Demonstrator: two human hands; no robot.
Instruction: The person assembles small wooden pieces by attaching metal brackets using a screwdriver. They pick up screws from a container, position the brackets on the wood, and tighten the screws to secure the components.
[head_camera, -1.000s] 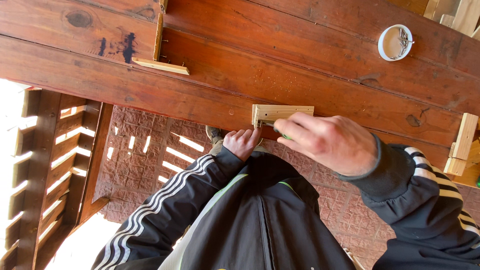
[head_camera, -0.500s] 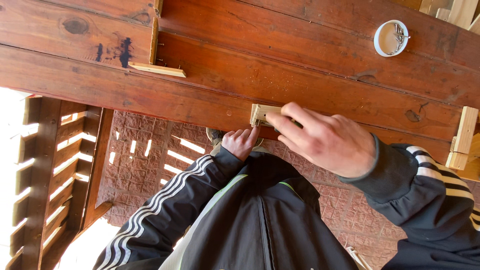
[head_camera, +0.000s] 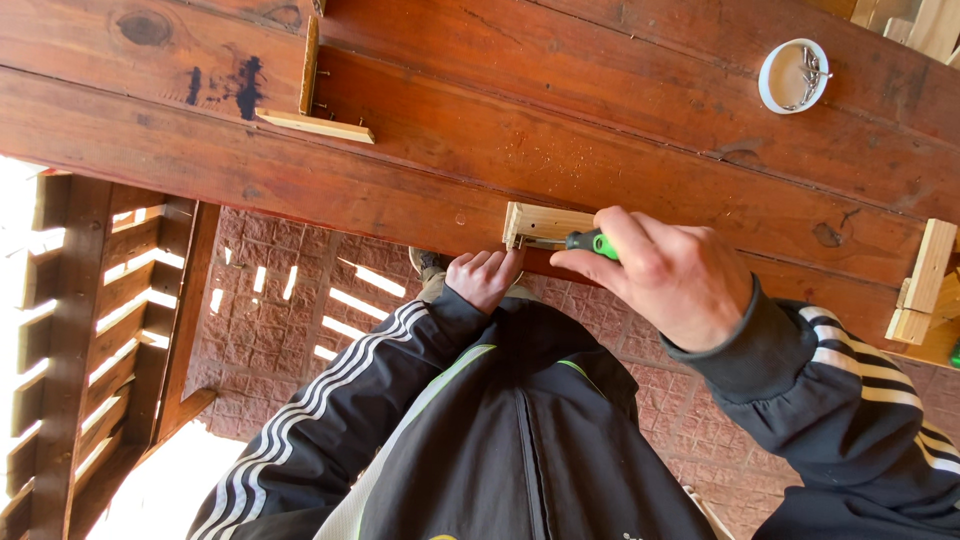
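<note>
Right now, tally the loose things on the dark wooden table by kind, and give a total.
Pale wood pieces: 3 (under the right hand, block; strip assembly; stacked blocks)
White round container of metal bits: 1
Green-handled tool: 1
Total: 5

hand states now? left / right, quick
Left hand: fingers curled at the table edge under the small wood block; any grip cannot be told.
Right hand: closed on a green-handled tool against the block.

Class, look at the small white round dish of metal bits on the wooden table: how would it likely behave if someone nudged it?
The white dish looks shallow and flat-bottomed, so it would probably slide rather than tip. It seems light, perhaps plastic, so a nudge may rattle the metal bits inside. The planked table has seams that could catch it.
</note>
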